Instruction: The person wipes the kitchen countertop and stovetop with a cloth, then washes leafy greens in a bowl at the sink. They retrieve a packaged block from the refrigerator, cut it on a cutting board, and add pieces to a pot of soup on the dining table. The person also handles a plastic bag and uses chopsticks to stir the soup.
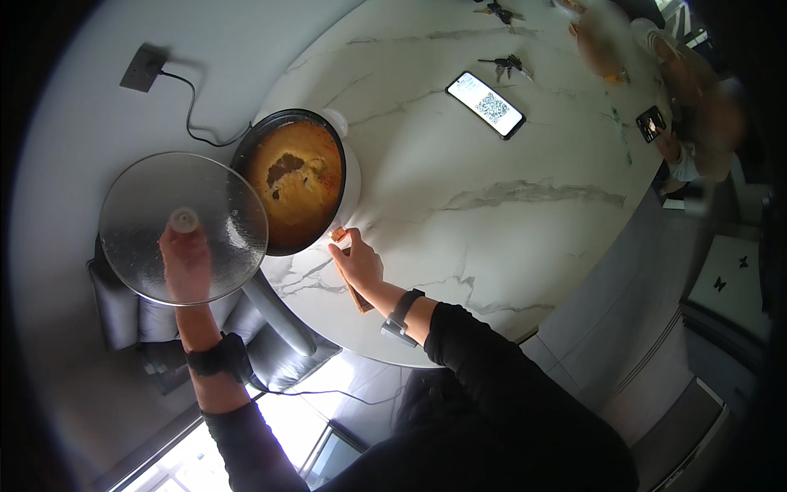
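Observation:
An electric pot [350, 184] with a black inner rim stands at the table's left edge, holding orange-brown soup [301, 209] with a darker patch near its middle. My left hand [186, 261] grips the knob of a round glass lid [141, 246], raised left of the pot and overlapping its rim in view. Seen through the glass, the fingers look blurred. At the pot's near side, my right hand [361, 261] has thumb and forefinger around a small orange-red piece [338, 234]; whether it belongs to the pot is unclear. Beneath that hand lies a narrow brown item [359, 300], partly hidden.
A power cord [193, 114] runs from a wall outlet [143, 67] to the pot. On the marble-patterned table [504, 246] lie a lit phone [486, 104] and keys [507, 64]. Another person's hand [669, 147] touches a phone [650, 125] at the far right.

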The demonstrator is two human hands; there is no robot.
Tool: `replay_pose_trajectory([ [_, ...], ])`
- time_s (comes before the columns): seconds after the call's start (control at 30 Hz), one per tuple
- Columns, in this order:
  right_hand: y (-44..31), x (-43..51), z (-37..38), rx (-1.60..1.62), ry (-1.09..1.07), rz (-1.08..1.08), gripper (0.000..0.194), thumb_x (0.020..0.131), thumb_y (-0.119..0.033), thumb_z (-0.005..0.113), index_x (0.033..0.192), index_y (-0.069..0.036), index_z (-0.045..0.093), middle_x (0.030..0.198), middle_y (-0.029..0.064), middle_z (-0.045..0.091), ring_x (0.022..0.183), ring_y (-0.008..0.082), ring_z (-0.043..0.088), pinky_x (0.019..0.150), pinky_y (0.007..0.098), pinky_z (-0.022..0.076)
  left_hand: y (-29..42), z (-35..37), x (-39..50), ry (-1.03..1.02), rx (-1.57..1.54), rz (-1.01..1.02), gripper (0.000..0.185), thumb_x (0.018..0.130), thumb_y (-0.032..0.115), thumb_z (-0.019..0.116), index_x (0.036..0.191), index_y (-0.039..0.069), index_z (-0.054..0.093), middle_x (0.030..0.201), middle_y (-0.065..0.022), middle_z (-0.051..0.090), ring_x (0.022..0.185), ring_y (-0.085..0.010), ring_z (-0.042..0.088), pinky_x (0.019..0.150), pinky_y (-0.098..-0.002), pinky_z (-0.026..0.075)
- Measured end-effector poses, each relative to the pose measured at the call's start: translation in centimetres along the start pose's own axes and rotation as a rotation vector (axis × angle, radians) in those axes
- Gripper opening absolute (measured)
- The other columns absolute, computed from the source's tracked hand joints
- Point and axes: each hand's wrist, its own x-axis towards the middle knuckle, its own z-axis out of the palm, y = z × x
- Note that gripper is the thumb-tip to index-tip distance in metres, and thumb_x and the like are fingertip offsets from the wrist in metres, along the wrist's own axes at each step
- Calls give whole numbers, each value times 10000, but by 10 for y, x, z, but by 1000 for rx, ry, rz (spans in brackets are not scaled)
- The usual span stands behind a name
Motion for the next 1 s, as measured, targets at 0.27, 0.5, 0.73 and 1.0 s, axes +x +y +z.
replay_pose_trajectory([
  [0.27, -3, 13, 3, -101, 94, -115, 324, 910, -400, 562, 971, -82, 565, 789, 99, 695, 713, 303, 675, 635, 412, 521, -2, -2, -8, -77, -34, 20, 345, 976, 327, 496, 1139, 33, 573, 979, -95, 608, 756, -98, 531, 597, -175, 442],
  [0.5, 19, 28, 5, 44, 21, -197, 309, 905, -380, 562, 937, -80, 631, 809, 90, 698, 750, 294, 669, 663, 394, 518, -5, -6, -4, -122, -26, 18, 347, 981, 323, 485, 1163, 35, 554, 971, -110, 610, 722, -101, 508, 590, -176, 433],
  [0.73, 31, 27, -9, 82, -185, -117, 480, 923, -526, 509, 1112, -97, 612, 877, 132, 703, 830, 287, 683, 709, 384, 518, -7, 2, -1, -121, -37, -25, 319, 978, 324, 490, 1111, 43, 563, 922, -104, 597, 666, -75, 476, 540, -159, 403],
  [1.0, 35, -10, -45, -110, -187, -114, 489, 973, -481, 433, 948, -17, 586, 817, 207, 662, 804, 385, 646, 710, 451, 499, -4, 2, 11, -144, -24, -34, 266, 971, 269, 532, 1106, 44, 577, 948, -107, 600, 689, -98, 518, 529, -152, 433],
])
